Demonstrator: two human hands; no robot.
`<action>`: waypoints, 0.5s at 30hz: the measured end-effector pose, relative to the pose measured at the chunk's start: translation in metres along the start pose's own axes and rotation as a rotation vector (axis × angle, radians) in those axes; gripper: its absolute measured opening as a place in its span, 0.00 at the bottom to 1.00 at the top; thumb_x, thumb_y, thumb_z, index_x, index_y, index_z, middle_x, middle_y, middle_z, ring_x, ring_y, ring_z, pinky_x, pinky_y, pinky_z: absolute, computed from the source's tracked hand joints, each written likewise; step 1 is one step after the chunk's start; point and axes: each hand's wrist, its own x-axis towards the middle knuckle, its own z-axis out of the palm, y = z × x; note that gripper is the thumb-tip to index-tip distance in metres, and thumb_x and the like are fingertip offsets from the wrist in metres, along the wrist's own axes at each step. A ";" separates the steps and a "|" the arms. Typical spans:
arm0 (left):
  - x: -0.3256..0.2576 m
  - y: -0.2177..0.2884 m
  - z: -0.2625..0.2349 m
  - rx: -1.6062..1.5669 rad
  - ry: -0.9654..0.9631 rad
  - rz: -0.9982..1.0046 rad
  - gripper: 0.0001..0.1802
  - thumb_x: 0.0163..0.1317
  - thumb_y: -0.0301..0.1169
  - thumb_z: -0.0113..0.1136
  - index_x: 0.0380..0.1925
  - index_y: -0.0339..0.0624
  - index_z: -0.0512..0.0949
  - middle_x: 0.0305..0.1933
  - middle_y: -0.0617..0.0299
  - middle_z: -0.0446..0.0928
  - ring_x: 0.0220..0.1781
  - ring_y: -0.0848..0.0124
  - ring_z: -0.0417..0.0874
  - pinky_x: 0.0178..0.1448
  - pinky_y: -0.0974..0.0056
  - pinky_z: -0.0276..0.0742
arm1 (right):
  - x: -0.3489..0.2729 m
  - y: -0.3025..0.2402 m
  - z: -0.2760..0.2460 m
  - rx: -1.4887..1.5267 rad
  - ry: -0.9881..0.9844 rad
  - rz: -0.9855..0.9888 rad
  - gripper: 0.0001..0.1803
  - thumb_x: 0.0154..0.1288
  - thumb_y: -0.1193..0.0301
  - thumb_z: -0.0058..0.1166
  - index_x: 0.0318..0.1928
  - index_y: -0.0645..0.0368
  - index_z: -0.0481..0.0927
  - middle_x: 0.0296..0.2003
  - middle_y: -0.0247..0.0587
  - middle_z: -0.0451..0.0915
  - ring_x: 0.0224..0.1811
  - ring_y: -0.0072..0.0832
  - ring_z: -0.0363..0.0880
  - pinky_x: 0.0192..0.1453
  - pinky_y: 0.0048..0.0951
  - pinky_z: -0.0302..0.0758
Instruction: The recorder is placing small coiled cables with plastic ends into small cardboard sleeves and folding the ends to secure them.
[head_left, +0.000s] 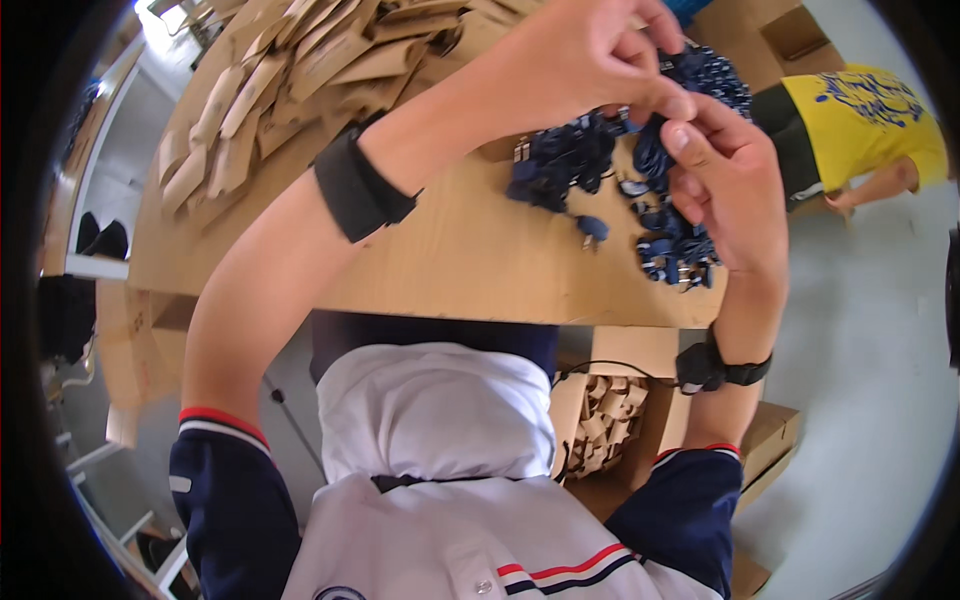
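Observation:
My left hand point(625, 62) and my right hand point(735, 180) meet over the far right of the wooden table point(440, 250). Thumb and fingers of each are pinched together, tip to tip. What lies between them is too small or hidden to make out. Below and behind my hands spreads a heap of dark blue bundled cables point(565, 160) with metal plug ends. One blue plug piece point(591, 229) lies a little apart, nearer the front edge. Across the far left of the table is a big pile of flat brown cardboard sleeves point(335, 60).
Below the table's front edge, an open cardboard box point(655, 425) holds small folded brown pieces point(607, 420). A closed carton point(770, 440) sits beside it. At the right, a person in a yellow shirt point(860, 120) bends near another cardboard box point(795, 35). White shelving point(100, 180) stands at the left.

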 end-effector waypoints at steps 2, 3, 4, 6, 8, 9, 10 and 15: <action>-0.010 0.042 0.010 0.341 0.089 0.051 0.19 0.68 0.34 0.59 0.50 0.33 0.65 0.31 0.60 0.75 0.33 0.78 0.76 0.38 0.72 0.71 | 0.005 0.008 -0.009 0.013 -0.078 -0.026 0.12 0.64 0.72 0.61 0.47 0.65 0.81 0.31 0.30 0.79 0.23 0.11 0.68 0.26 0.14 0.65; -0.011 0.025 0.003 0.662 0.197 0.153 0.21 0.69 0.33 0.59 0.52 0.32 0.63 0.31 0.63 0.74 0.33 0.80 0.74 0.38 0.74 0.70 | 0.010 0.014 -0.005 -0.127 0.054 -0.173 0.12 0.64 0.72 0.61 0.46 0.64 0.81 0.32 0.30 0.80 0.27 0.12 0.71 0.32 0.15 0.68; -0.020 0.027 0.004 0.671 0.199 0.138 0.21 0.69 0.33 0.59 0.52 0.32 0.63 0.31 0.63 0.74 0.33 0.80 0.74 0.38 0.74 0.70 | 0.013 0.018 -0.002 -0.266 0.195 -0.318 0.11 0.64 0.73 0.61 0.45 0.64 0.82 0.33 0.29 0.80 0.32 0.12 0.74 0.37 0.15 0.71; -0.053 0.033 0.013 1.079 0.331 -0.061 0.23 0.62 0.33 0.64 0.53 0.35 0.70 0.38 0.55 0.80 0.38 0.65 0.81 0.42 0.62 0.76 | 0.021 0.020 -0.022 -0.417 0.291 -0.572 0.10 0.65 0.73 0.61 0.45 0.63 0.82 0.40 0.31 0.83 0.40 0.15 0.77 0.48 0.17 0.73; -0.106 0.040 0.016 1.392 0.189 -0.087 0.23 0.59 0.32 0.64 0.52 0.36 0.72 0.49 0.53 0.78 0.49 0.54 0.79 0.53 0.55 0.75 | 0.028 0.023 -0.030 -0.389 0.310 -0.719 0.09 0.64 0.76 0.61 0.44 0.64 0.83 0.39 0.37 0.84 0.38 0.20 0.80 0.45 0.21 0.77; -0.132 0.046 0.025 1.459 0.179 -0.245 0.23 0.57 0.32 0.65 0.52 0.37 0.73 0.52 0.54 0.76 0.53 0.54 0.76 0.55 0.54 0.73 | 0.032 0.020 -0.032 -0.392 0.321 -0.718 0.09 0.64 0.76 0.61 0.44 0.64 0.83 0.39 0.37 0.84 0.38 0.20 0.80 0.45 0.21 0.77; -0.153 0.051 0.036 1.518 0.167 -0.397 0.24 0.55 0.32 0.67 0.51 0.38 0.73 0.56 0.54 0.73 0.57 0.54 0.73 0.58 0.54 0.71 | 0.033 0.013 -0.036 -0.374 0.288 -0.789 0.10 0.67 0.75 0.59 0.47 0.63 0.81 0.42 0.38 0.84 0.43 0.21 0.81 0.49 0.21 0.76; -0.216 0.047 0.053 1.392 0.375 -0.506 0.23 0.56 0.26 0.62 0.53 0.34 0.70 0.59 0.49 0.71 0.62 0.50 0.70 0.64 0.53 0.67 | 0.028 -0.016 -0.026 -0.803 0.500 -0.970 0.14 0.65 0.79 0.58 0.51 0.67 0.79 0.41 0.42 0.84 0.41 0.23 0.82 0.46 0.22 0.78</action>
